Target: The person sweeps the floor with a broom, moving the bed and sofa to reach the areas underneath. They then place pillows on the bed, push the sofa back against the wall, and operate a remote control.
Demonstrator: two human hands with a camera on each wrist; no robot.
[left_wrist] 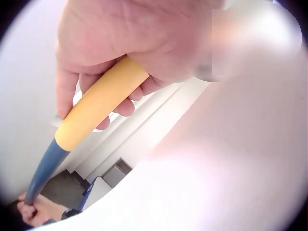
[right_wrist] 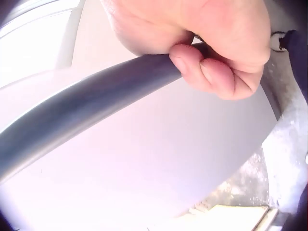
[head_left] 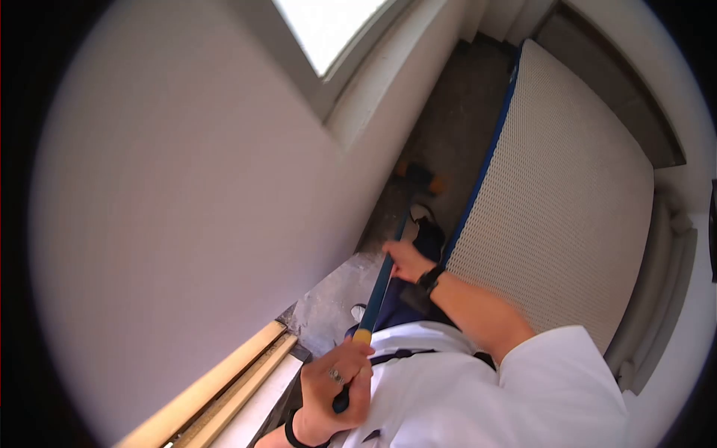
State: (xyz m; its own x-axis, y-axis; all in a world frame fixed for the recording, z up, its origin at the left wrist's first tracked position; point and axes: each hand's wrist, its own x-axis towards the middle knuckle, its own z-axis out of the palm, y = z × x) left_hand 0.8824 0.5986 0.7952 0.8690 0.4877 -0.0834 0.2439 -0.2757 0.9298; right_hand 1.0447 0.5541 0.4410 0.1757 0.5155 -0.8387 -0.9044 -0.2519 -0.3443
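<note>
Both hands hold one long pole (head_left: 379, 295), blue with a yellow section near its top. My left hand (head_left: 336, 392), wearing a ring and a dark wristband, grips the upper end close to the body. The yellow section (left_wrist: 98, 106) passes through its curled fingers in the left wrist view. Lower down the blue shaft, my right hand (head_left: 409, 261) has its fingers wrapped round it. In the right wrist view its curled fingertips (right_wrist: 202, 72) show around the dark shaft. At the pole's far end a blurred, dark head with yellow-orange ends (head_left: 423, 178) lies at the grey floor.
A large white mesh-textured slab (head_left: 560, 179) with a blue edge borders the floor strip on the right. The pale wall (head_left: 194, 194) stands close on the left, below a window (head_left: 321, 30). Wooden strips (head_left: 231, 384) lie at lower left. The person's shoe (head_left: 424, 216) is near the pole's head.
</note>
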